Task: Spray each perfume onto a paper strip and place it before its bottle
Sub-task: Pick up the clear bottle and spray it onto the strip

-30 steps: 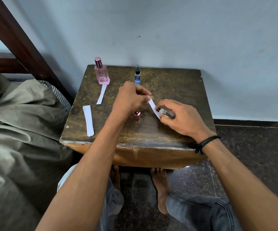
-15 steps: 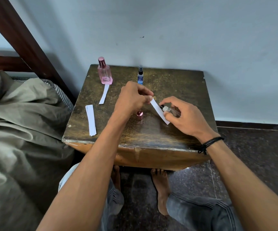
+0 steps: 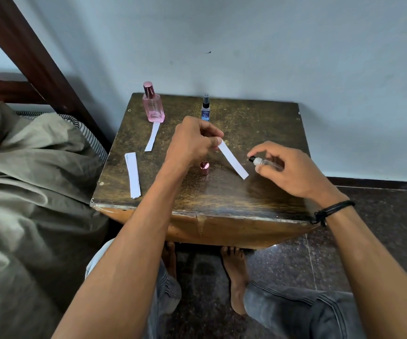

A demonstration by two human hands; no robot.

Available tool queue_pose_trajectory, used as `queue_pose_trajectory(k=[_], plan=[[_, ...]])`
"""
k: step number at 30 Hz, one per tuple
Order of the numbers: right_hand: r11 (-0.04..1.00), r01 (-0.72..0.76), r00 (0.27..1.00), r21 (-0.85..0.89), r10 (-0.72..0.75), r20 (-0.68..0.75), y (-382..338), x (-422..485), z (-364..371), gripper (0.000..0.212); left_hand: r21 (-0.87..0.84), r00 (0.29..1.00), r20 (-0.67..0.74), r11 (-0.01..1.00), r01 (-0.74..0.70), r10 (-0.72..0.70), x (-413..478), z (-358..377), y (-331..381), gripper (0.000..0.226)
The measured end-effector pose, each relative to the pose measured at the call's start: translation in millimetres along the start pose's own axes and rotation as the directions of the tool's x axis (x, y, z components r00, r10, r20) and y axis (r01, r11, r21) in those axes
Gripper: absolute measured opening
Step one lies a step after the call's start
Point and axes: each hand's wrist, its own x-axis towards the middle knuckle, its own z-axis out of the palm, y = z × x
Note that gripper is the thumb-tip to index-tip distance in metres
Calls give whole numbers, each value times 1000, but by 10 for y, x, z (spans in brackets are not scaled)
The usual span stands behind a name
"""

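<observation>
My left hand (image 3: 192,140) pinches the top end of a white paper strip (image 3: 234,159) that slants down to the right above the wooden table (image 3: 222,204). My right hand (image 3: 288,170) grips a small clear spray bottle (image 3: 264,162), its black nozzle pointing left at the strip, a short gap away. A pink cap (image 3: 204,167) stands on the table below my left hand. At the back stand a pink perfume bottle (image 3: 152,105) with a strip (image 3: 153,137) before it, and a small blue spray bottle (image 3: 205,107).
A stack of spare paper strips (image 3: 132,174) lies near the table's left edge. A bed with an olive blanket (image 3: 26,179) is on the left, a pale wall behind. My knees and bare feet are under the table's front edge.
My right hand has pulled the clear bottle to the right, away from the strip. The strip now hangs free from my left hand, whole length showing.
</observation>
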Motion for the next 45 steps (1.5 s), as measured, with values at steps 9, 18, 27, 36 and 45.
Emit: queue_pose_trajectory(k=[9,18,27,36,45], plan=[[995,15,1000,-103,-16,-8,-129,23,132,27,29,1000,2,999,-23,23,25,22,-25,9],[973,24,991,-231,7,135,-126,7,46,29,31,999,-25,999,-23,24,35,14,-32,10],[986,-61,998,157,60,15,32,-50,-85,25,50,998,-48,998,-44,46,53,-17,-49,10],[891,7,987,454,66,-144,-10,20,-22,29,190,996,7,978,-87,87,70,66,-71,10],[861,-19,978,508,122,-171,-12,124,107,30,305,988,106,942,-142,115,36,119,-76,17]])
